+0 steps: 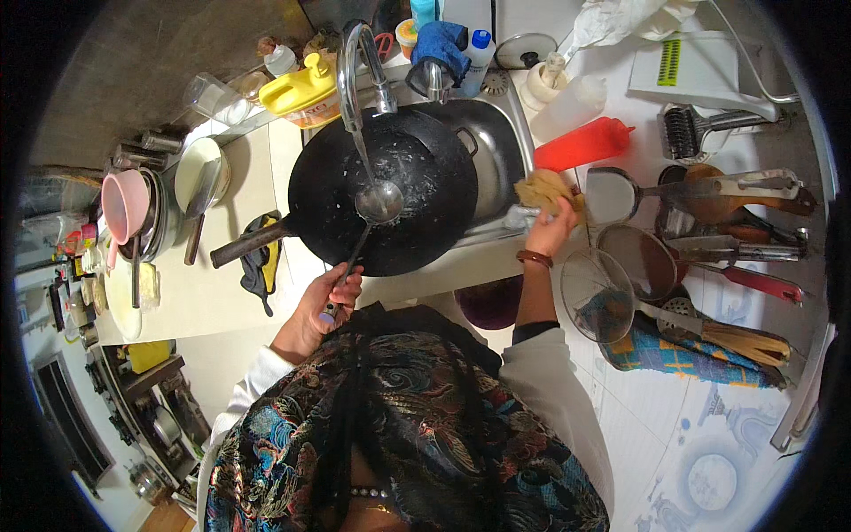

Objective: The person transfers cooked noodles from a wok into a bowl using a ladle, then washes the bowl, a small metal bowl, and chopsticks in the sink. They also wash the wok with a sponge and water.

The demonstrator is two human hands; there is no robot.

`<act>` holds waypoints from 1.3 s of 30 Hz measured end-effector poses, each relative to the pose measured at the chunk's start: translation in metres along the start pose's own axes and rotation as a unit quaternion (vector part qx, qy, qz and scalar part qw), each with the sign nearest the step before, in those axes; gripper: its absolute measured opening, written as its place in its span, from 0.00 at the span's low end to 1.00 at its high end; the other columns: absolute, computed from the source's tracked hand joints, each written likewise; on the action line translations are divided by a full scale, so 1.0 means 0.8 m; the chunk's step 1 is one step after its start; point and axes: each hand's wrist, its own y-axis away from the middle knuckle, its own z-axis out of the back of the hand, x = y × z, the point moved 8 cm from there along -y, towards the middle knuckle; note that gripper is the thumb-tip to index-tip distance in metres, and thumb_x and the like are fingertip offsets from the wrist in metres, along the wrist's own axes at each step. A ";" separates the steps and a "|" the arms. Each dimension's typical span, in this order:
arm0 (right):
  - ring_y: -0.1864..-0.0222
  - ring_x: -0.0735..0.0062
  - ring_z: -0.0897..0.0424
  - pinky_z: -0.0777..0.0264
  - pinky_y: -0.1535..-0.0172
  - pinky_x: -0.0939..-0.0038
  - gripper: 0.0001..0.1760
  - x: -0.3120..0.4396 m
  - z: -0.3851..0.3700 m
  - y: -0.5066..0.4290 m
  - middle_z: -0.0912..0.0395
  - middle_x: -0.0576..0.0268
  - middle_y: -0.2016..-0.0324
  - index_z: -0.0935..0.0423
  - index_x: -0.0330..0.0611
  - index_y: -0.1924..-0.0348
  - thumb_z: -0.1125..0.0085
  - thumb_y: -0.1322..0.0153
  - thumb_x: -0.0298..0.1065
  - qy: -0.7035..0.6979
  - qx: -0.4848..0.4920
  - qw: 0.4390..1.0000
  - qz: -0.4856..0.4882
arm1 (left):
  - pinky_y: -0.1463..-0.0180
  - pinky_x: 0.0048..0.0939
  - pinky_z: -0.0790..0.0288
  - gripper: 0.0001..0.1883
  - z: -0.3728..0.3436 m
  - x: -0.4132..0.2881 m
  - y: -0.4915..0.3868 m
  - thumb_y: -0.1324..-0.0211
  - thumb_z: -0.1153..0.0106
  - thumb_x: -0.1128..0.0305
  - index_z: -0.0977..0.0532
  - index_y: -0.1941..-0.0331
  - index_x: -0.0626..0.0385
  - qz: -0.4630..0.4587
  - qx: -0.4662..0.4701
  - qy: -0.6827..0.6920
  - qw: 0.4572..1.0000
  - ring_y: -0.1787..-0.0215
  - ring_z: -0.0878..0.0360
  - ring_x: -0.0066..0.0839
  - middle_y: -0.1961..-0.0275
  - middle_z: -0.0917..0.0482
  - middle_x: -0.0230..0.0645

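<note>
My left hand (326,296) grips the handle of a metal ladle (379,201), whose bowl is under the running water inside a black wok (412,246). Water falls from the chrome gooseneck faucet (362,66) into the ladle. The wok rests over the stainless steel sink (498,133), its long handle (249,245) pointing left over the counter. Right of the sink, my right hand (552,225) has its fingers on a crumpled tan cloth (545,191). A piece of clear plastic (522,217) lies beside that cloth.
Near my right hand are a red squeeze bottle (585,143), several spatulas and two mesh strainers (596,296). A yellow-lidded tub (302,93) stands behind the wok. Stacked bowls and a pink dipper (125,206) sit left. A black-and-yellow cloth (266,263) lies under the wok handle.
</note>
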 end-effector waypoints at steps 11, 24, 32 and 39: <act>0.49 0.61 0.29 0.37 0.44 0.64 0.16 0.028 0.005 0.037 0.28 0.52 0.51 0.30 0.38 0.45 0.59 0.25 0.28 -0.253 0.043 0.965 -0.055 | 0.83 0.16 0.38 0.14 0.001 -0.004 -0.006 0.31 0.57 0.63 0.33 0.56 0.65 0.040 0.020 0.011 0.999 0.81 0.38 0.18 0.72 0.31 0.34; 0.54 0.64 0.24 0.32 0.49 0.67 0.18 0.238 -0.197 0.072 0.22 0.57 0.60 0.24 0.43 0.54 0.35 0.37 0.34 -0.259 0.388 0.872 0.150 | 0.83 0.15 0.40 0.12 0.015 -0.012 0.004 0.30 0.60 0.63 0.35 0.57 0.62 0.034 0.040 0.045 0.998 0.80 0.39 0.17 0.71 0.33 0.33; 0.51 0.53 0.26 0.32 0.46 0.62 0.25 0.250 -0.264 0.094 0.23 0.50 0.57 0.23 0.44 0.53 0.33 0.44 0.34 -0.099 0.438 0.866 0.222 | 0.85 0.14 0.41 0.12 0.027 -0.012 0.010 0.30 0.60 0.63 0.35 0.57 0.60 0.026 0.051 0.068 0.996 0.80 0.40 0.16 0.69 0.33 0.33; 0.52 0.49 0.25 0.31 0.47 0.58 0.20 0.179 -0.315 0.103 0.24 0.48 0.58 0.22 0.46 0.55 0.36 0.40 0.37 0.002 0.500 0.853 0.150 | 0.85 0.13 0.41 0.12 0.030 -0.013 0.006 0.29 0.60 0.63 0.36 0.57 0.60 0.010 0.052 0.073 0.996 0.80 0.40 0.16 0.69 0.33 0.33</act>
